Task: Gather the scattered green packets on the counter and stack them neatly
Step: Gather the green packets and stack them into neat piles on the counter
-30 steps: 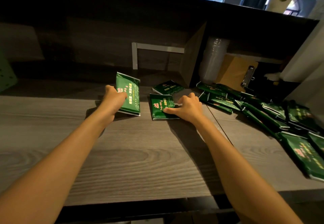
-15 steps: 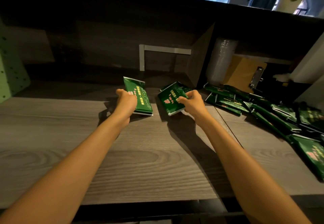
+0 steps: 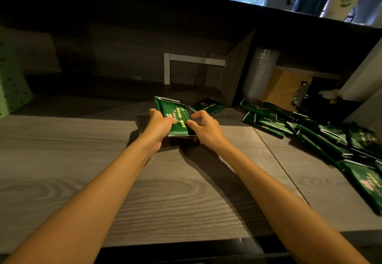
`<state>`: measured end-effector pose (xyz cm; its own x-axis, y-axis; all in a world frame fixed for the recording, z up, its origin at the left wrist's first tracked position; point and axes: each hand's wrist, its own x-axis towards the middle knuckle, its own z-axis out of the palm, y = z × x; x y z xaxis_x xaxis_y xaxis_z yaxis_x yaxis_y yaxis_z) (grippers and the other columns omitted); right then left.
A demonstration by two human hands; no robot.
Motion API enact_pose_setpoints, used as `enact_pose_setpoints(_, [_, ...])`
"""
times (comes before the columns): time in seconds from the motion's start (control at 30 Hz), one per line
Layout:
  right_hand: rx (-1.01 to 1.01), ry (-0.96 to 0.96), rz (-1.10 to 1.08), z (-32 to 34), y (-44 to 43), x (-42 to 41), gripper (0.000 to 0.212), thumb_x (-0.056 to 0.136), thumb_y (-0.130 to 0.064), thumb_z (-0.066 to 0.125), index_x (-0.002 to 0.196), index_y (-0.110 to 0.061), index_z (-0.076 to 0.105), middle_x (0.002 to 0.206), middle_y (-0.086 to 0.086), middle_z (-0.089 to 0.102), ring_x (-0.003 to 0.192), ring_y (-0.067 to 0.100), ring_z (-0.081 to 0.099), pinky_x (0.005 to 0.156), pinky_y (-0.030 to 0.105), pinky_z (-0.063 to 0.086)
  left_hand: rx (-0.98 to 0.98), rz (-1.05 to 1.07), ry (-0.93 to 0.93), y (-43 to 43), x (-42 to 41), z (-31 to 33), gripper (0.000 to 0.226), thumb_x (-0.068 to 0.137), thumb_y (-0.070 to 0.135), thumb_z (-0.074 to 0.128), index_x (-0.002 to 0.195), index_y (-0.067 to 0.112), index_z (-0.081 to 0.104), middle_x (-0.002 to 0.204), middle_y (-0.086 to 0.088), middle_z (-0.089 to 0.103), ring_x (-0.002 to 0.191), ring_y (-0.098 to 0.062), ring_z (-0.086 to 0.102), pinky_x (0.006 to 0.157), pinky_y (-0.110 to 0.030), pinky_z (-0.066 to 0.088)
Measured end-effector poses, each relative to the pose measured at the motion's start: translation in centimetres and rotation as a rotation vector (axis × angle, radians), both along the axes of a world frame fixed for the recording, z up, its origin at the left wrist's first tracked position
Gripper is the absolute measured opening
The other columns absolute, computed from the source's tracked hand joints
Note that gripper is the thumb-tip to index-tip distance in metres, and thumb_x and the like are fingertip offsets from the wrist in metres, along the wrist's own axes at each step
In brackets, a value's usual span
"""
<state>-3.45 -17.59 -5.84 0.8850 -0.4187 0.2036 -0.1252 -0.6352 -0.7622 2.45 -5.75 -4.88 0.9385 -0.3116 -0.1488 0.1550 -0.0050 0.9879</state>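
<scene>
A person's left hand (image 3: 160, 127) grips a small stack of green packets (image 3: 175, 115) from its left side, thumb on the top face. The right hand (image 3: 206, 128) pinches the stack's near right corner, thumb on top and fingers curled. The stack is held tilted just above the grey wood-grain desk (image 3: 82, 160). The packets are glossy dark green foil with silver sealed ends and red and yellow print. Just beyond the stack and to its right, a single packet (image 3: 207, 106) lies flat on the desk. Farther right of the stack, a loose heap of packets (image 3: 310, 135) sprawls across the desk, overlapping at odd angles. Beyond that heap, an open compartment (image 3: 310, 57) holds a tall sleeve of clear cups (image 3: 260, 73) and a brown clipboard (image 3: 287, 90).
</scene>
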Motion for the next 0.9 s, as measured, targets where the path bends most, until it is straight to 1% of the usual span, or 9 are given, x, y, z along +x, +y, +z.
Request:
enact_pose_setpoints(0.1, [-0.095,0.031,-0.091,1.2,-2.3,1.3,0.031,0.096,-0.024,0.048,0.121,-0.007,0.053,0.103,0.011,0.064,0.09,0.023,0.059,0.077,0.036,0.047,0.01,0.049,-0.009,0.6,0.7,0.0,0.03,0.093,0.0,0.05,0.118,0.01,0.035,0.125,-0.014,0.053,0.103,-0.024,0.058,0.072,-0.032,0.05])
enact_pose_setpoints(0.2, [-0.406,0.272,-0.11,1.3,-4.3,2.6,0.048,0.096,-0.026,0.048,0.139,-0.008,0.038,0.143,0.012,0.04,0.13,0.031,0.036,0.102,0.041,0.036,0.053,0.101,-0.034,1.2,1.4,-0.3,0.03,0.093,0.002,0.05,0.12,0.009,0.04,0.124,-0.014,0.054,0.104,-0.025,0.058,0.076,-0.033,0.049])
enact_pose_setpoints(0.3, [-0.481,0.486,-0.075,0.6,-4.3,3.1,0.06,0.097,-0.038,0.042,0.148,-0.012,0.023,0.155,0.009,0.023,0.142,0.03,0.019,0.113,0.049,0.022,0.067,0.1,-0.041,1.4,1.9,-0.6,0.03,0.094,0.004,0.049,0.124,0.007,0.043,0.123,-0.014,0.055,0.102,-0.025,0.058,0.077,-0.034,0.048])
enact_pose_setpoints(0.4, [-0.477,0.487,-0.08,0.5,-3.9,2.9,0.058,0.098,-0.039,0.039,0.148,-0.015,0.024,0.15,0.012,0.033,0.137,0.031,0.031,0.113,0.048,0.02,0.083,0.097,-0.047,1.5,2.2,-0.7,0.029,0.095,0.006,0.047,0.124,0.007,0.045,0.121,-0.015,0.057,0.103,-0.026,0.059,0.077,-0.036,0.049])
enact_pose_setpoints(0.53, [-0.445,0.36,-0.026,1.3,-3.6,0.6,0.048,0.093,-0.028,0.049,0.138,-0.012,0.045,0.14,0.012,0.048,0.125,0.029,0.047,0.101,0.035,0.038,0.12,0.103,-0.084,1.4,2.3,-0.8,0.029,0.097,0.011,0.044,0.126,0.008,0.044,0.123,-0.014,0.056,0.106,-0.027,0.058,0.079,-0.035,0.048])
enact_pose_setpoints(0.63, [-0.343,0.242,-0.027,1.6,-4.0,-1.4,0.028,0.09,-0.021,0.053,0.108,-0.005,0.069,0.116,0.015,0.065,0.1,0.026,0.059,0.081,0.031,0.047,0.149,0.116,-0.13,1.3,2.1,-0.7,0.03,0.099,0.016,0.043,0.128,0.008,0.044,0.124,-0.013,0.056,0.107,-0.025,0.057,0.079,-0.033,0.046])
enact_pose_setpoints(0.77, [-0.058,0.08,-0.076,1.7,-4.7,-3.0,0.024,0.084,-0.013,0.056,0.075,0.001,0.073,0.073,0.018,0.07,0.062,0.017,0.059,0.063,0.025,0.045,0.182,0.129,-0.205,1.1,1.5,-0.6,0.027,0.1,0.02,0.041,0.122,0.007,0.049,0.117,-0.012,0.06,0.099,-0.022,0.059,0.076,-0.031,0.045])
enact_pose_setpoints(0.83, [-0.06,-0.001,-0.145,1.3,-4.8,-3.0,0.021,0.086,-0.012,0.053,0.08,-0.003,0.071,0.074,0.013,0.069,0.075,0.023,0.065,0.075,0.029,0.049,0.197,0.127,-0.236,1.0,1.2,-0.6,0.027,0.1,0.021,0.04,0.12,0.007,0.05,0.115,-0.012,0.06,0.094,-0.021,0.058,0.074,-0.031,0.045])
enact_pose_setpoints(0.9, [-0.27,-0.016,-0.226,0.8,-4.7,-2.2,0.023,0.09,-0.017,0.051,0.102,-0.008,0.069,0.103,0.011,0.067,0.099,0.025,0.061,0.087,0.033,0.047,0.223,0.124,-0.252,1.0,1.0,-0.6,0.027,0.1,0.022,0.039,0.12,0.006,0.05,0.115,-0.013,0.06,0.097,-0.022,0.059,0.076,-0.033,0.046])
